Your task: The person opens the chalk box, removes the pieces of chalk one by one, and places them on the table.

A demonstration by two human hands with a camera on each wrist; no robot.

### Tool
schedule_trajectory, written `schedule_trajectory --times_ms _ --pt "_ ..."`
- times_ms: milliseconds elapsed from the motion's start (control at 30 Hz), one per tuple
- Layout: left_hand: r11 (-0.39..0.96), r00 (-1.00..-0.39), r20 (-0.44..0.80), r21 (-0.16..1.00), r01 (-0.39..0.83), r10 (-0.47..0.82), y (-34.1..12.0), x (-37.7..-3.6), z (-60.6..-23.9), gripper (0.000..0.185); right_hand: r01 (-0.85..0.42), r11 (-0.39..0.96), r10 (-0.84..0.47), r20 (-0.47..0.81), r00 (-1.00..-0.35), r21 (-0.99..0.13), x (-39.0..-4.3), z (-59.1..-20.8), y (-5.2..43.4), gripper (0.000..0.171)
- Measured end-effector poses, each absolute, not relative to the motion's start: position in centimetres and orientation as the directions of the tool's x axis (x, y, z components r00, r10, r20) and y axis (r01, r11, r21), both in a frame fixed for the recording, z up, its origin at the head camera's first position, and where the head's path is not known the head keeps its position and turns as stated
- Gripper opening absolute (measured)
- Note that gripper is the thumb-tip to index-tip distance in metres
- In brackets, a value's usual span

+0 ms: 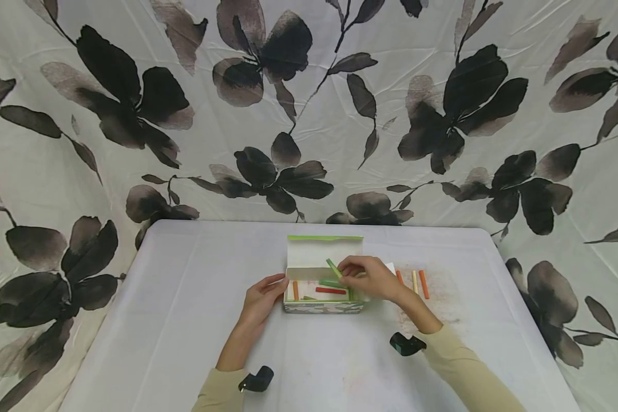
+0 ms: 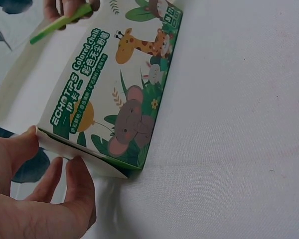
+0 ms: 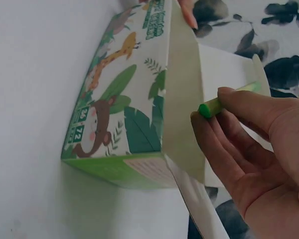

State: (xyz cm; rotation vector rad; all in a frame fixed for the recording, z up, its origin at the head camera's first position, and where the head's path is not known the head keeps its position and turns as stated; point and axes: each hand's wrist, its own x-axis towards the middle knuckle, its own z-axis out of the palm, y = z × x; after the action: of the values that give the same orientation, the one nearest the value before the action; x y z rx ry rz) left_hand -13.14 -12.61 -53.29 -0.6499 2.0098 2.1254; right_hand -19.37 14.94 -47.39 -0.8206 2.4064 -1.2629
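Right hand pinched a green chalk over the open chalk box; left hand, fingers straight, steadied its nine-o'clock end.

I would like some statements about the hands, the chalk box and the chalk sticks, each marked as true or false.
1. The right hand pinches a green chalk stick. True.
2. The chalk box has its lid closed. False: the lid stands open at the back.
3. The left hand touches the left end of the box. True.
4. A blue stick lies inside the box. False: a red stick, an orange stick and a second green stick show there.
5. Loose sticks lie on the table right of the box. True.
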Motion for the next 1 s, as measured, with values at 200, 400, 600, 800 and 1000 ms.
schedule_trajectory --times_ms 200,400,600,800,1000 --pt "-0.084 -0.892 -0.408 0.913 -0.4 -0.193 -12.5 -13.1 -53.3 0.043 -0.285 0.422 -0.574 -0.01 -0.819 -0.86 -19.5 -46.8 16.9 0.024" --pt "-0.077 -0.895 -0.403 0.915 -0.396 -0.192 -12.5 -13.2 -53.4 0.044 -0.211 0.396 -0.518 -0.028 -0.855 -0.894 -19.3 -46.2 19.4 0.029" --pt "-0.072 -0.899 -0.397 0.918 -0.391 -0.186 -12.7 -13.3 -53.7 0.043 -0.121 0.408 -0.439 -0.078 -0.895 -0.905 -19.3 -46.0 21.4 0.032" --pt "-0.074 -0.898 -0.398 0.918 -0.391 -0.189 -12.7 -13.4 -53.9 0.041 -0.046 0.388 -0.361 -0.106 -0.926 -0.92 -18.9 -46.3 23.4 0.039" --pt "-0.062 -0.901 -0.39 0.921 -0.386 -0.192 -12.7 -13.4 -53.9 0.042 0.012 0.349 -0.303 -0.125 -0.945 -0.937 -18.4 -46.9 25.4 0.043"
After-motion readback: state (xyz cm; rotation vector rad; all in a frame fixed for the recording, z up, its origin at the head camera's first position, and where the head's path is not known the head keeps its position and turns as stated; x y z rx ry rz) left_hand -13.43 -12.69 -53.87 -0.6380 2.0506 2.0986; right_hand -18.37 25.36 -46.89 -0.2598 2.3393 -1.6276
